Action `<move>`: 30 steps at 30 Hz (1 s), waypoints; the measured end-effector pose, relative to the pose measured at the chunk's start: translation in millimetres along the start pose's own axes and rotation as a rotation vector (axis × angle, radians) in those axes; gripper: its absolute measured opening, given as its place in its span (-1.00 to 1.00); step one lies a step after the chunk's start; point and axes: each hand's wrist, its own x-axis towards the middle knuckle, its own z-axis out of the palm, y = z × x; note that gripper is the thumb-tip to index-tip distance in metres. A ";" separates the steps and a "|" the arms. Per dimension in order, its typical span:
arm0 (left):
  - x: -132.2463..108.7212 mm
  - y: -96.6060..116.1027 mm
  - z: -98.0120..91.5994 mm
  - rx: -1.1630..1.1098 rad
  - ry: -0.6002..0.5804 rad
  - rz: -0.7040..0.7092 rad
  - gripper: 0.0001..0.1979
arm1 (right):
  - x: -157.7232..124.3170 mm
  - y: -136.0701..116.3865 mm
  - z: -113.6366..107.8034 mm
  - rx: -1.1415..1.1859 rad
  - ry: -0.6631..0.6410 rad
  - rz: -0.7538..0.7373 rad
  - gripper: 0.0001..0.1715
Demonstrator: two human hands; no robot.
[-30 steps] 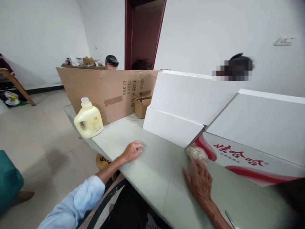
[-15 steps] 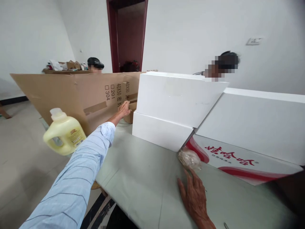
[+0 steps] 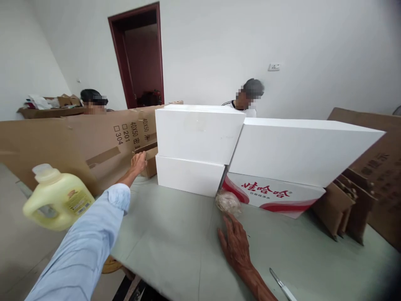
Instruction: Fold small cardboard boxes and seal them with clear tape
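Carton (image 3: 152,166) against left fingers (image 3: 142,157), grip unclear; right fingers (image 3: 231,220) flat, empty, near bag (image 3: 228,202).

Hands at a grey worktop (image 3: 175,238) backed by stacked white boxes (image 3: 199,133).
Centre left, the left hand (image 3: 138,161) touches the edge of a small cardboard box (image 3: 151,164); lower centre, the right hand (image 3: 235,246) lies flat, fingers spread, just below a crumpled plastic bag (image 3: 228,202).

Small cardboard box (image 3: 152,167) half behind left hand (image 3: 138,161) (metal blade (image 3: 280,284) partly off-frame)
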 end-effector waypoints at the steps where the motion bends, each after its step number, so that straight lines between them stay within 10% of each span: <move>1: -16.9 -4.7 -7.7 0.005 0.017 0.001 -0.66 | 0.5 1.0 2.0 0.002 0.013 -0.003 -0.49; 10: -241.3 -56.8 -53.7 -0.068 0.227 0.073 -0.55 | 7.8 -6.6 8.9 0.083 0.036 0.006 -0.42; 15: -336.9 -56.4 -54.0 -0.360 0.330 0.314 -0.62 | -8.3 -47.7 -16.5 0.383 -0.180 0.077 -0.26; 22: -378.7 -19.7 -66.7 -0.627 0.260 0.598 -0.66 | -27.7 -104.9 -99.3 0.871 -0.462 0.224 0.27; 30: -392.1 8.8 -67.2 -0.753 0.111 0.750 -0.61 | -53.3 -124.2 -167.7 1.071 -0.540 0.386 -0.02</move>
